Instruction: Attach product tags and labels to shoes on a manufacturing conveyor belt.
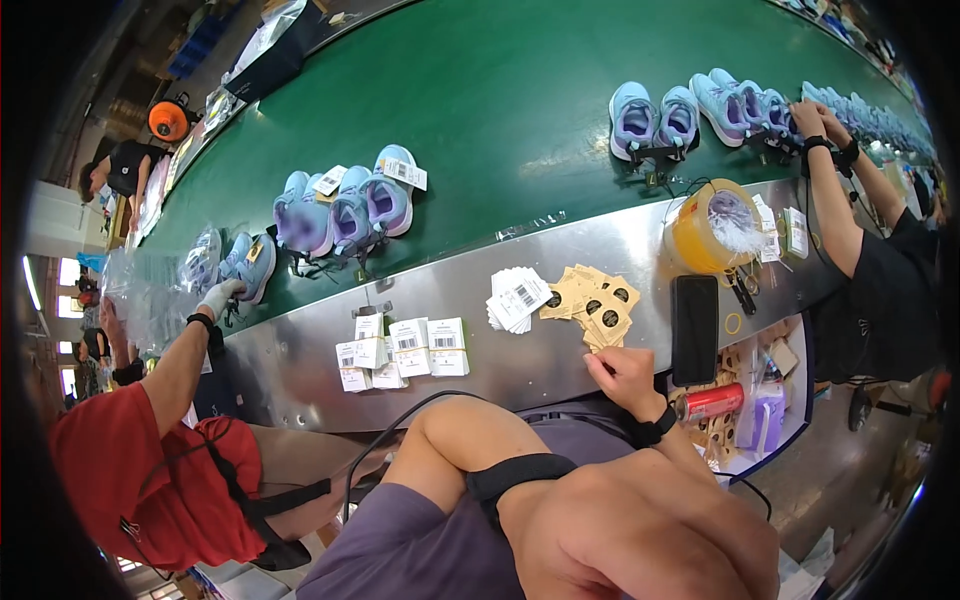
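Note:
My left hand is raised very close to the camera, its back filling the lower middle. A black band circles its wrist, and its fingers are hidden, so whether it holds anything cannot be made out. At the near edge of the metal ledge rests my right hand, loosely curled with nothing visible in it. Just beyond it lies a loose pile of tan card tags with dark round marks. Left of these is a fanned heap of white barcode tags. A black phone lies to the right.
Light-blue shoes stand on the green belt, left and right. Stacked white labels sit on the ledge. A tape roll and scissors lie right. Co-workers' hands handle shoes at both sides. Below is a bin.

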A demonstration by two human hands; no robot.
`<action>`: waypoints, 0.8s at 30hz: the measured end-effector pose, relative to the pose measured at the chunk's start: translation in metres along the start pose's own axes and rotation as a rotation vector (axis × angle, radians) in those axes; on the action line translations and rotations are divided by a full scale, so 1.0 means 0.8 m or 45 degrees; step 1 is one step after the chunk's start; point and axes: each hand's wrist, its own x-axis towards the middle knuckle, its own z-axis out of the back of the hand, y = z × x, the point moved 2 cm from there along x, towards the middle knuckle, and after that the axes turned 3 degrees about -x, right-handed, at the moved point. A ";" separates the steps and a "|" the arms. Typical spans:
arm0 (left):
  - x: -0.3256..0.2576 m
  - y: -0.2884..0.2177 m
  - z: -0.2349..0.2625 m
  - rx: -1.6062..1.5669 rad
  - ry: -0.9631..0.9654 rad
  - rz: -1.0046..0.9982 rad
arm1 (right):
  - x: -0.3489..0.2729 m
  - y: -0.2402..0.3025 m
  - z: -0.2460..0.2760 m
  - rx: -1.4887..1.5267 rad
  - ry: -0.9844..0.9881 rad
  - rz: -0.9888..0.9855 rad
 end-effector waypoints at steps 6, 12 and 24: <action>0.006 -0.016 -0.037 0.011 -0.273 0.076 | -0.002 -0.004 0.000 -0.015 -0.009 0.017; 0.002 -0.026 -0.041 0.082 -0.601 0.153 | -0.005 -0.007 -0.009 -0.022 0.001 0.021; 0.048 -0.068 0.056 0.394 1.368 -0.159 | -0.011 0.011 -0.002 -0.033 0.042 0.024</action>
